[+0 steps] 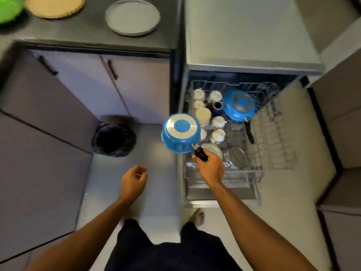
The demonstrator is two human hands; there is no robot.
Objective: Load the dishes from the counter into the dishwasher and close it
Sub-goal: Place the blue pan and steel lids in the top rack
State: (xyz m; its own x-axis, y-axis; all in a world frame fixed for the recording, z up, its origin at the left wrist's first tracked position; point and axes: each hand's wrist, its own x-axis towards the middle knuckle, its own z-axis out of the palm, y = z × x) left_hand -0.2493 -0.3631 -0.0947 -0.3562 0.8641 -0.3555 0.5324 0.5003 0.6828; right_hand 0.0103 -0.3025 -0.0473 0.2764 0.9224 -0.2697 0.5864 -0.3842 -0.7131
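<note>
- Right hand (210, 169): fingers curled round the black handle (201, 153) of a blue saucepan (180, 132). Pan is held base-up, in the air at the near-left edge of the pulled-out dishwasher rack (273, 153).
- Left hand (133, 180): idle over the floor, fingers (141, 171) loosely curled, holding nothing.
- Rack's left side is crowded with cups (218, 122); a second blue pan (239, 107) sits at the far end.
- Advice: carry the pan right, past the cups, keep it inverted, and lower it onto bare wire with the handle clear of crockery.
- Grey plate (132, 17) waits on the far counter (88, 30).
- Writing: none legible; frame blurred.
</note>
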